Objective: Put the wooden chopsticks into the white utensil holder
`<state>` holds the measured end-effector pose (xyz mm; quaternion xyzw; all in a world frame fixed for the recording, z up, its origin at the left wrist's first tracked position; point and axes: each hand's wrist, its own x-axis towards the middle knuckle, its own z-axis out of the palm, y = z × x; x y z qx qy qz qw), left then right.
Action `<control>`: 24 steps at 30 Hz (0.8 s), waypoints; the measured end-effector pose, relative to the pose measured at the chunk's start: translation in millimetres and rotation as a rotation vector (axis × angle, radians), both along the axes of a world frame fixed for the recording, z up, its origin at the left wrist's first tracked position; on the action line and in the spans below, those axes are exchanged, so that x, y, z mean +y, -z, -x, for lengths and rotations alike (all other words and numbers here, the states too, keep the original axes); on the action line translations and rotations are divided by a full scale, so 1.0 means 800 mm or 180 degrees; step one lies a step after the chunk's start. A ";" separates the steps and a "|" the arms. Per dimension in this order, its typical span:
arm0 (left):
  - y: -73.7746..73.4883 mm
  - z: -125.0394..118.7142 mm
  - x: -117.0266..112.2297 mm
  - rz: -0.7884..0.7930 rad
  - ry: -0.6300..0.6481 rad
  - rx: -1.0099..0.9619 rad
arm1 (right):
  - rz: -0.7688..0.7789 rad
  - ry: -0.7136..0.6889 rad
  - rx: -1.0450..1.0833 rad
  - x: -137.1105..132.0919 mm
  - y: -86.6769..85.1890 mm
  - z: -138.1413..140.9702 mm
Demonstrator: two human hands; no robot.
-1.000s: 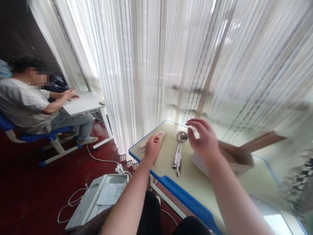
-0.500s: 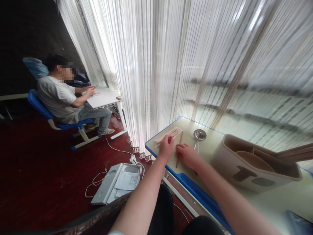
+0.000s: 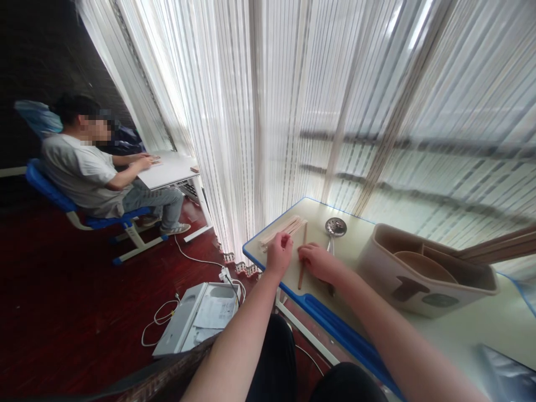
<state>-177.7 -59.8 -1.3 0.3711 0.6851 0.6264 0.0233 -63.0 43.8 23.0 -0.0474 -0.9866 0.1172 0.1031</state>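
Observation:
My left hand (image 3: pixel 280 255) is closed, thumb and fingers pinched together, beside the front end of a bundle of pale wooden chopsticks (image 3: pixel 295 224). Whatever it may pinch is too small to make out. Just to its right, my right hand (image 3: pixel 320 262) has its fingertips curled onto a brown chopstick (image 3: pixel 301 278) lying along the tabletop. That stick's middle is partly hidden by the fingers. Behind my right hand rests a metal slotted skimmer (image 3: pixel 336 226), its handle running toward me under the hand and forearm.
A beige divided bin (image 3: pixel 444 298) stands right on the blue-edged table (image 3: pixel 355 215). A dark flat object (image 3: pixel 508 371) lies near the right corner. String curtains (image 3: pixel 234 111) hang behind. An open grey box (image 3: pixel 182 318) and cables lie on the floor. Another person (image 3: pixel 79 173) sits at a white table.
The view has shifted slightly, moving the scene left. My hands stay in nearly the same place over the table. The other person's hands have lowered toward their tabletop.

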 end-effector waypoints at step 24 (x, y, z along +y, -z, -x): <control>0.002 0.002 0.001 0.0018 0.0946 0.0183 | 0.0160 0.0107 0.0710 -0.046 -0.116 -0.041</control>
